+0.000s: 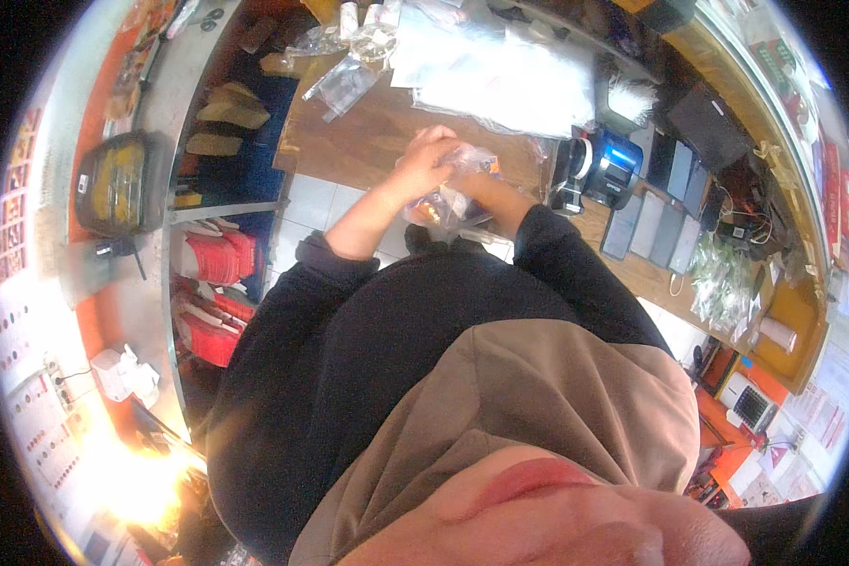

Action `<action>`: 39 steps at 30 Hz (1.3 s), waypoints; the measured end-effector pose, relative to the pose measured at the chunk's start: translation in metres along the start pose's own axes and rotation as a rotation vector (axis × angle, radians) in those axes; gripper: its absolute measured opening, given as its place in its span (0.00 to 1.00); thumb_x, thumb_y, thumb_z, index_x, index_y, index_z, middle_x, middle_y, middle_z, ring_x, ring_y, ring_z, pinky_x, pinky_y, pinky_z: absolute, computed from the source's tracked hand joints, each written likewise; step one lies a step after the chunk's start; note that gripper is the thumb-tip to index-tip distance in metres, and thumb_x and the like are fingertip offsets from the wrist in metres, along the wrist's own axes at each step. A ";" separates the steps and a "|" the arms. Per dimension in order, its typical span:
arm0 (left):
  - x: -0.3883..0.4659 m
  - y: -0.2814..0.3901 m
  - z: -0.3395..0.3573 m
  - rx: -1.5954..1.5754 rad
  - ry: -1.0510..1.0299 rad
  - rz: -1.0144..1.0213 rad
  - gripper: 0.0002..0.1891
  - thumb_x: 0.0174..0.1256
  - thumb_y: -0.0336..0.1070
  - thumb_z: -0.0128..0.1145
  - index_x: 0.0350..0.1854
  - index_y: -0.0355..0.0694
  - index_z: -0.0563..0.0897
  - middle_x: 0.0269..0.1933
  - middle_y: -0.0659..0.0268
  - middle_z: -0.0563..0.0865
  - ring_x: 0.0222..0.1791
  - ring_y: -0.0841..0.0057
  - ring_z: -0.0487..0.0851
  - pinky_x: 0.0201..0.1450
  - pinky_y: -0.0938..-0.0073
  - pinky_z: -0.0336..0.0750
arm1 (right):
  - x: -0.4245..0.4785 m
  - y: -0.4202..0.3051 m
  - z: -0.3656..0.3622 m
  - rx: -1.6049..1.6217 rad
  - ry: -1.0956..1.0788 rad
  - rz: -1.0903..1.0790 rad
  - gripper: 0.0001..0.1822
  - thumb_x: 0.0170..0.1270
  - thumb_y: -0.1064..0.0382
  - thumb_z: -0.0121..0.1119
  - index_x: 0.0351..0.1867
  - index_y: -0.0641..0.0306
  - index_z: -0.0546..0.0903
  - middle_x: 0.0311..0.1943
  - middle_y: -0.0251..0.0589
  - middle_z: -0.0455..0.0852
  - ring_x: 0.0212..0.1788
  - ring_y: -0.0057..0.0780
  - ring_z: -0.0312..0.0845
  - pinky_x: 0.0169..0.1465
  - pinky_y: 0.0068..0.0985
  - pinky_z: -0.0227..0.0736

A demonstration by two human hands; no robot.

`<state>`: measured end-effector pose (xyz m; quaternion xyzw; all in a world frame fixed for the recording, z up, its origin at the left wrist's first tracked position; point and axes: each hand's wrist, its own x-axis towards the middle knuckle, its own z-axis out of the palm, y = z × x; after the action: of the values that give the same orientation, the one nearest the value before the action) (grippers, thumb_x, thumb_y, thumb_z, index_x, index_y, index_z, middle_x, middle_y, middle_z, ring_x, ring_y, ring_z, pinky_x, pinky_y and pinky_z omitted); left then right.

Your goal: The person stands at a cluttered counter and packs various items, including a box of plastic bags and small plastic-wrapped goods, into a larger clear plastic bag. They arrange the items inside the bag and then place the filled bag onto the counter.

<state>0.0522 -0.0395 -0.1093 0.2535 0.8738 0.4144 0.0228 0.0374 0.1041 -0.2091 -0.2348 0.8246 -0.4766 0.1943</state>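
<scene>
A clear plastic bag [453, 201] with small coloured contents, some of them orange and gold, hangs between my hands at the near edge of the wooden counter [354, 145]. My left hand [428, 159] comes in from the left and grips the gathered upper part of the bag. From the right, my right hand [474, 185] holds the bag close beside it; its fingertips are partly hidden by plastic. The two hands are nearly touching. What exactly lies inside the bag cannot be told.
Stacked clear plastic sheets or bags [502, 78] cover the counter's far part. At right stand a tape dispenser [573, 170], a blue-black label printer [614, 170] and several phones or tablets [651, 226]. Red packets [219, 258] fill shelves at left, near a dark lidded container [117, 185].
</scene>
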 end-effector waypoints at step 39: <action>0.008 -0.021 0.095 0.370 -0.559 -0.025 0.16 0.60 0.41 0.54 0.51 0.45 0.78 0.55 0.63 0.78 0.60 0.64 0.71 0.62 0.64 0.62 | -0.049 -0.005 -0.225 0.073 0.547 0.285 0.11 0.59 0.60 0.56 0.42 0.58 0.80 0.39 0.38 0.85 0.42 0.29 0.79 0.46 0.29 0.73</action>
<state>0.0599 0.0212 -0.1860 0.3465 0.8972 0.1629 0.2201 -0.0440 0.2860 -0.0945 0.0272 0.8531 -0.5196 0.0385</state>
